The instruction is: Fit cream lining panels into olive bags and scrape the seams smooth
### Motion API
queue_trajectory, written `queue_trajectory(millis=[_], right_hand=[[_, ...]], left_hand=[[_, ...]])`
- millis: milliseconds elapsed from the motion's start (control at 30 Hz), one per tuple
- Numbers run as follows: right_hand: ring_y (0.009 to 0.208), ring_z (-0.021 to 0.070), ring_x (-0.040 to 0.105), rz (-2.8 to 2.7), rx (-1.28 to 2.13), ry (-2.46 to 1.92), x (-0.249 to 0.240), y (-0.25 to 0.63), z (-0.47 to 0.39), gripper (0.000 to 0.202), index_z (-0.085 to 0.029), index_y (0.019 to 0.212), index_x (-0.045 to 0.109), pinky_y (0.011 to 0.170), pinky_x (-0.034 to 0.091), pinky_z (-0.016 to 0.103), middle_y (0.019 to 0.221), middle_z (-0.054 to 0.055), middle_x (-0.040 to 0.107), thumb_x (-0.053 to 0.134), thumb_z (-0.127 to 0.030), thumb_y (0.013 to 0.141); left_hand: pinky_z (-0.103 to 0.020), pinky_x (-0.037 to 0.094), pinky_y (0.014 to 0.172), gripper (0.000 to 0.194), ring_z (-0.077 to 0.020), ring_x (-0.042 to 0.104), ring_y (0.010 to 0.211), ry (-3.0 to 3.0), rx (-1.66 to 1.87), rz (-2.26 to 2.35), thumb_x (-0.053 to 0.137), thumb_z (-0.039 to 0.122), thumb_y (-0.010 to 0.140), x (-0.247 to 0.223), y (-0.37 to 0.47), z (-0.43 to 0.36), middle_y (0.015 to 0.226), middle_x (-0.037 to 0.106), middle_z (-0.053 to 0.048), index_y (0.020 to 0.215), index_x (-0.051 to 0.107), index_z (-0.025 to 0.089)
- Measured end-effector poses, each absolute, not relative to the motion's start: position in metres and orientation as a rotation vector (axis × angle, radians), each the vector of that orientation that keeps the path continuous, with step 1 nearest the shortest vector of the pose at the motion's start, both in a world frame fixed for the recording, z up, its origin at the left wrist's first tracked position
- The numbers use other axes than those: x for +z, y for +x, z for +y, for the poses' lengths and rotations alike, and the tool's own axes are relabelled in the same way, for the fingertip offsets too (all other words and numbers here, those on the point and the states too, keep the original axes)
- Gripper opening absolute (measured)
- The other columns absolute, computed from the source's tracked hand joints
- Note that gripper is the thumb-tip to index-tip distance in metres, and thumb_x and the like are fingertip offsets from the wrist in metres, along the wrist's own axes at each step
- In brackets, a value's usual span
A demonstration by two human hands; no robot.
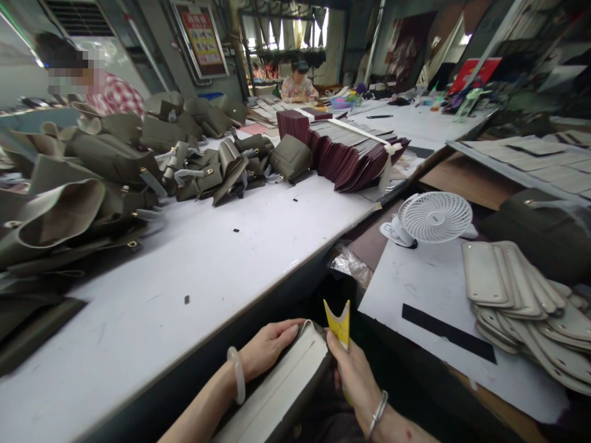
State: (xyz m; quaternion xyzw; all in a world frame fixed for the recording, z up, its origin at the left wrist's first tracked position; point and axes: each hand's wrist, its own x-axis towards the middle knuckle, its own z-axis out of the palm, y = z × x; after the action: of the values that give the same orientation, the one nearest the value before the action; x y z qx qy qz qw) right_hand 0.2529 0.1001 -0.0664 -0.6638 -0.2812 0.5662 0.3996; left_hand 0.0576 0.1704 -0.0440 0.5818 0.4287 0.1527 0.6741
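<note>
At the bottom centre, a dark olive leather piece with a pale inner face lies slanted between my hands. My left hand grips its upper left edge, thumb on top and fingers along the far end. On the other side, my right hand pinches the top right corner with the thumb and also has a yellow tool with a V-notched tip, which points up. The fingers under the piece are partly hidden.
Olive bags crowd the white table at left, beside a strapped maroon stack. Right, a white fan, a black strip and pale leather pieces lie on a side table. Two people sit or stand farther back.
</note>
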Motion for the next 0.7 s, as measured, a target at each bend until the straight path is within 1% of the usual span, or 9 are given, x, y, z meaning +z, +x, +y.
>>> queue_trajectory(millis=[67,133,200,233,300,400,467,600,700], right_hand=[[0.063,0.0218,0.061,-0.803,1.382,-1.680,-0.067,0.250,0.103,0.056,-0.017,0.110,0.066,0.053,0.048,0.030,0.068,0.004,0.064,0.057,-0.064,0.081],[0.088,0.0270,0.065,-0.917,1.318,-1.651,-0.068,0.251,0.103,0.052,-0.016,0.112,0.065,0.076,0.054,0.035,0.089,0.009,0.070,0.055,-0.060,0.084],[0.108,0.0268,0.060,-1.056,1.253,-1.624,-0.069,0.252,0.103,0.048,-0.017,0.115,0.063,0.096,0.048,0.037,0.110,0.011,0.068,0.049,-0.054,0.090],[0.113,0.0255,0.058,-1.136,1.212,-1.617,-0.070,0.251,0.103,0.045,-0.017,0.117,0.060,0.101,0.044,0.037,0.117,0.011,0.065,0.045,-0.052,0.092],[0.115,0.0236,0.058,-1.291,1.112,-1.611,-0.073,0.250,0.104,0.042,-0.018,0.122,0.056,0.102,0.043,0.036,0.121,0.011,0.064,0.038,-0.047,0.096],[0.105,0.0236,0.062,-1.420,1.006,-1.616,-0.076,0.246,0.106,0.041,-0.017,0.124,0.052,0.096,0.045,0.036,0.113,0.011,0.066,0.034,-0.043,0.096],[0.101,0.0235,0.063,-1.405,1.031,-1.619,-0.076,0.246,0.106,0.041,-0.017,0.123,0.052,0.093,0.046,0.036,0.110,0.011,0.067,0.034,-0.044,0.096],[0.115,0.0228,0.056,-1.187,1.269,-1.531,-0.077,0.255,0.106,0.044,-0.020,0.116,0.058,0.101,0.041,0.032,0.116,0.008,0.065,0.042,-0.054,0.093],[0.112,0.0232,0.058,-0.898,1.596,-1.522,-0.086,0.262,0.118,0.053,-0.020,0.111,0.062,0.097,0.043,0.032,0.112,0.007,0.067,0.048,-0.065,0.087]], left_hand=[[-0.036,0.039,0.106,0.053,-0.0238,0.057,0.118,1.350,0.340,0.974,0.044,0.055,0.093,-0.042,0.059,0.170,0.128,0.064,-0.004,0.133,0.055,0.022],[-0.035,0.038,0.107,0.051,-0.0225,0.057,0.118,1.401,0.324,0.982,0.041,0.054,0.094,-0.040,0.059,0.171,0.128,0.064,-0.002,0.133,0.055,0.024],[-0.034,0.039,0.106,0.049,-0.0210,0.058,0.117,1.457,0.299,0.990,0.038,0.053,0.096,-0.039,0.059,0.171,0.127,0.065,-0.001,0.134,0.055,0.027],[-0.033,0.039,0.105,0.049,-0.0205,0.058,0.117,1.484,0.287,0.999,0.037,0.053,0.096,-0.040,0.059,0.171,0.127,0.065,-0.001,0.134,0.054,0.027],[-0.033,0.040,0.104,0.049,-0.0204,0.059,0.115,1.533,0.269,1.028,0.036,0.052,0.096,-0.043,0.059,0.172,0.126,0.065,-0.002,0.135,0.053,0.027],[-0.034,0.040,0.104,0.050,-0.0211,0.058,0.115,1.581,0.254,1.076,0.035,0.051,0.097,-0.045,0.060,0.173,0.127,0.064,-0.004,0.136,0.051,0.025],[-0.034,0.040,0.103,0.049,-0.0210,0.059,0.114,1.590,0.245,1.075,0.034,0.050,0.097,-0.043,0.060,0.173,0.126,0.065,-0.004,0.136,0.051,0.025],[-0.033,0.041,0.103,0.047,-0.0208,0.059,0.115,1.590,0.262,1.064,0.034,0.050,0.097,-0.038,0.060,0.170,0.125,0.066,-0.003,0.132,0.055,0.027],[-0.033,0.040,0.105,0.047,-0.0213,0.058,0.117,1.578,0.292,1.077,0.035,0.052,0.096,-0.035,0.061,0.168,0.127,0.065,-0.002,0.131,0.056,0.028]])
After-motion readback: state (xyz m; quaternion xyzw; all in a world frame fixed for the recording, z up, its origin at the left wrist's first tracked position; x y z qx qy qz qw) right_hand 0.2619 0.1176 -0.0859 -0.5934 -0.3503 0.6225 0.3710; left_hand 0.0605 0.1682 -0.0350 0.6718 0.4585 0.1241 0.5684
